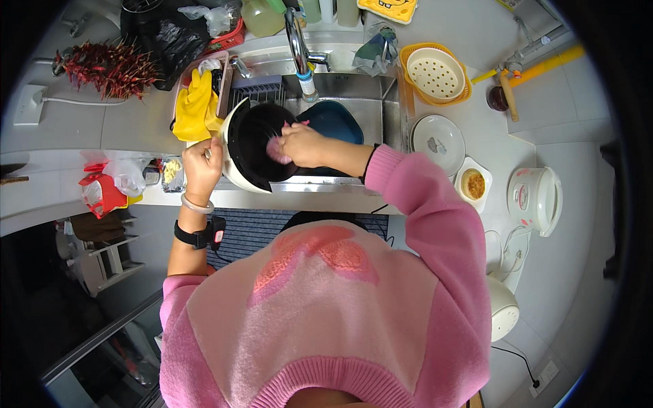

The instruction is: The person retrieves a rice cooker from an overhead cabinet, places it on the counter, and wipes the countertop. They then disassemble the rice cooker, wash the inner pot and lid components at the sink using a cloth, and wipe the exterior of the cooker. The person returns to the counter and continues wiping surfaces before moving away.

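Observation:
My left hand (202, 166) grips the handle side of a cream air fryer drawer with a dark inside (255, 137), which is tilted over the sink. My right hand (304, 145) is at the drawer's opening, holding a blurred pink scrubbing cloth (278, 150) against or near the dark inner wall. A dark blue plastic basin (341, 122) lies in the steel sink (395, 127), partly behind my right forearm. Above it stands the chrome faucet (296, 38) with a filter tip; whether water flows cannot be told.
Yellow rubber gloves (196, 104) hang over a pink basket at the sink's left. Right of the sink are a yellow basket with a perforated cream strainer (436, 74), stacked plates (438, 144), a small dish with brown contents (473, 184) and a white appliance (533, 200).

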Demonstrator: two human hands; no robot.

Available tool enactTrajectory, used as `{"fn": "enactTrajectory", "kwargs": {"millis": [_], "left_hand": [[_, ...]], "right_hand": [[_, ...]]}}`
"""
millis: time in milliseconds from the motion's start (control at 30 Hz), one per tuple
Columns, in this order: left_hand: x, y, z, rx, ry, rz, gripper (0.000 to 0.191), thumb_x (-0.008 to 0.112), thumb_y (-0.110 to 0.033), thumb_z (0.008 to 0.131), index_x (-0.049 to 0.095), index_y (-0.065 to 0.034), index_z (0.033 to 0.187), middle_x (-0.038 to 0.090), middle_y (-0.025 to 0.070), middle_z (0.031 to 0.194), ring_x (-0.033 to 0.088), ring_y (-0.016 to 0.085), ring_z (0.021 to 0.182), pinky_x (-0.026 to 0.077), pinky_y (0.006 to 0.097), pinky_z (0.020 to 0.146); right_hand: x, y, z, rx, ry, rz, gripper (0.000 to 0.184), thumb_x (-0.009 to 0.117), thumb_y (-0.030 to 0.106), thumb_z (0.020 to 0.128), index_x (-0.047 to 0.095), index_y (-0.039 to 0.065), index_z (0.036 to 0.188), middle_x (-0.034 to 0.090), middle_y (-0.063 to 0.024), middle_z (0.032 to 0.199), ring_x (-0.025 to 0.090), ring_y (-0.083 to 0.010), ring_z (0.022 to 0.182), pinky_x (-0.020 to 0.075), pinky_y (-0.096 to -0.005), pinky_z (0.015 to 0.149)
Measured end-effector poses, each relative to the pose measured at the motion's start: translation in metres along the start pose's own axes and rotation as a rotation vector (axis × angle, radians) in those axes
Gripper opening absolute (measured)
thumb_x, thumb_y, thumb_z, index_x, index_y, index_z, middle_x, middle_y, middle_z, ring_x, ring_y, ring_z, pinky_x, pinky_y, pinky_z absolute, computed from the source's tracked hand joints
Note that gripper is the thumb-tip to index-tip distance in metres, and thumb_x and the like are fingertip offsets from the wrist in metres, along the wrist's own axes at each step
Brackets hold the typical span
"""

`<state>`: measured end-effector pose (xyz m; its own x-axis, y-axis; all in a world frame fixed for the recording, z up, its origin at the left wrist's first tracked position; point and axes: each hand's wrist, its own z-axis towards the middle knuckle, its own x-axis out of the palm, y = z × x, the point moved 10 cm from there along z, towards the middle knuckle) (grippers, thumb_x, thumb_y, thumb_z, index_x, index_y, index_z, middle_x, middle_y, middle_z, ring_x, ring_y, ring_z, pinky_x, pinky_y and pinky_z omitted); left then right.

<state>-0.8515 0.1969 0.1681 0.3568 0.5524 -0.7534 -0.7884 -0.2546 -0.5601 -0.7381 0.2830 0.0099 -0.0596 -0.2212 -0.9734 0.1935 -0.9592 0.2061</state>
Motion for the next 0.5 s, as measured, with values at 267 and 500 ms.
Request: {"fn": "enactTrajectory", "kwargs": {"millis": [267,500], "left_hand": [[0.015,0.024,-0.016,-0.048,-0.037,-0.076,0.036,0.055,-0.017,0.093,0.053,0.0077,0.067,0.045,0.0122,0.051,0.038,0.018,0.047,0.032,0.0356,0.048],[0.008,0.026,-0.013,-0.038,0.023,-0.089,0.029,0.061,-0.016,0.092,0.065,0.0071,0.075,0.054,0.0165,0.054,0.051,0.021,0.046,0.04,0.0343,0.049]], "right_hand": [[0.014,0.045,0.008,0.372,-0.068,1.633,0.046,0.047,-0.003,0.092,0.056,0.008,0.136,0.061,-0.0055,0.088,0.053,-0.0091,0.08,0.0448,-0.0232,0.074],[0.013,0.041,-0.014,-0.111,0.077,0.393,0.028,0.062,0.013,0.084,0.068,0.017,0.11,0.065,-0.0044,0.095,0.06,-0.0283,0.098,0.0461,-0.0344,0.085]]}}
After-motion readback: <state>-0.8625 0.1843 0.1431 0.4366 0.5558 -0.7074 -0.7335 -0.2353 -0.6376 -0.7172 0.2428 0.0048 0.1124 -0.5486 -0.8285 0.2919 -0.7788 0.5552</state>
